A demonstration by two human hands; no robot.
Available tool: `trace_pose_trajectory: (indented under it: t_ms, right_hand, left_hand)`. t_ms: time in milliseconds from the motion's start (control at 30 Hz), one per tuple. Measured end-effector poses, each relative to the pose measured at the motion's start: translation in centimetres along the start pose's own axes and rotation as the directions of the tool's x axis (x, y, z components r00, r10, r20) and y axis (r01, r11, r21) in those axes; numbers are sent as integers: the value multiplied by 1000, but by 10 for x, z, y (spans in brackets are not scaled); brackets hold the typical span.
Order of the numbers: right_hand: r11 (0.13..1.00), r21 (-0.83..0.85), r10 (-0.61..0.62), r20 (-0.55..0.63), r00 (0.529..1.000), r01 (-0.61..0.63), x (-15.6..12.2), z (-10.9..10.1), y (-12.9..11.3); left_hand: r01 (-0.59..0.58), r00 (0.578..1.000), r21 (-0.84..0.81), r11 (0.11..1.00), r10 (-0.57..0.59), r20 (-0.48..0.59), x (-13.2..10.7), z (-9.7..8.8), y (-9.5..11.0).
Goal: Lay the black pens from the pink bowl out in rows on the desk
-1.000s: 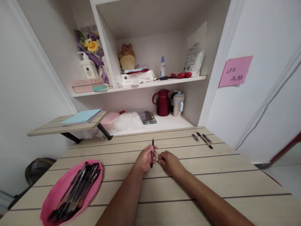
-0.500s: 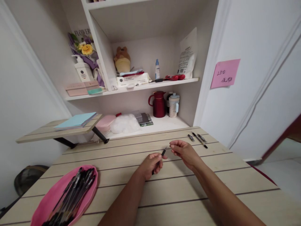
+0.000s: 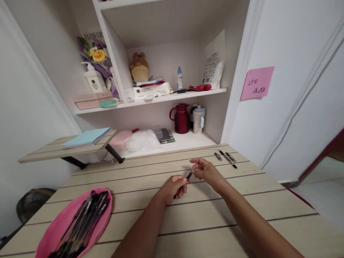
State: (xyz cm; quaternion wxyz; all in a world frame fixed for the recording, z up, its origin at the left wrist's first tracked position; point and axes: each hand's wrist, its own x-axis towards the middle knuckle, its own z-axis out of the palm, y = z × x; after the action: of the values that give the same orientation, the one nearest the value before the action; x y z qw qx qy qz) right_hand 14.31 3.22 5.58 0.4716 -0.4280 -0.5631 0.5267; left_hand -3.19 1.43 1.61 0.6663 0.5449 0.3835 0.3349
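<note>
My left hand (image 3: 173, 188) is closed around a black pen (image 3: 188, 176) held low over the slatted wooden table (image 3: 215, 215), its tip pointing up and right. My right hand (image 3: 205, 171) pinches at the pen's upper end with thumb and fingers, touching it. Whether a small part sits in those fingers is too small to tell. A pink tray (image 3: 57, 227) holding several black pens lies at the table's near left. A few loose pen parts (image 3: 225, 157) lie on the far right of the table.
White shelves behind the table hold a red jug (image 3: 180, 118), a cup (image 3: 198, 119), a white plastic bag (image 3: 142, 140), a bottle and boxes. A small folding desk (image 3: 61, 150) with blue paper juts out at left. A pink note (image 3: 256, 82) sticks to the right wall.
The pen went from upright in my left hand to tilted right. My right hand rose from the table and came to the pen's upper end. The camera turned slightly to the right.
</note>
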Motion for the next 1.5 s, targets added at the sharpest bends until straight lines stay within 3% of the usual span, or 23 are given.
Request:
trace_pose_trajectory:
  t_ms: [300,533,633,833,1000,1200,1333,1500]
  right_hand:
    - [999,-51,16,37,999,-14,0,-3,2]
    - [981,162,96,101,990,-111,-5,-2,7]
    - [966,220,119,77,990,-133,-6,4,11]
    - [953,252,164,39,986,-169,-6,15,17]
    - [929,323,158,95,983,-180,-7,14,18]
    - [947,284,157,-4,988,-149,-8,17,17]
    - [923,356,136,59,989,-148,-8,18,16]
    - [961,256,120,-35,992,-107,-8,19,19]
  left_hand:
    - [-13,1000,42,999,13,7,-1,0,0]
    - [-21,1000,-11,1000,21,-18,-2,0,1]
    - [-29,1000,-6,1000,29,-6,-2,0,0]
    - [-37,999,31,999,37,5,-2,-1,0]
    - [-53,999,8,999,53,-4,-2,-1,0]
    - [-57,998,5,998,57,-20,-2,0,1]
    - [-46,998,0,999,46,-37,-2,0,2]
    - [-36,999,10,999,37,-38,-2,1,2]
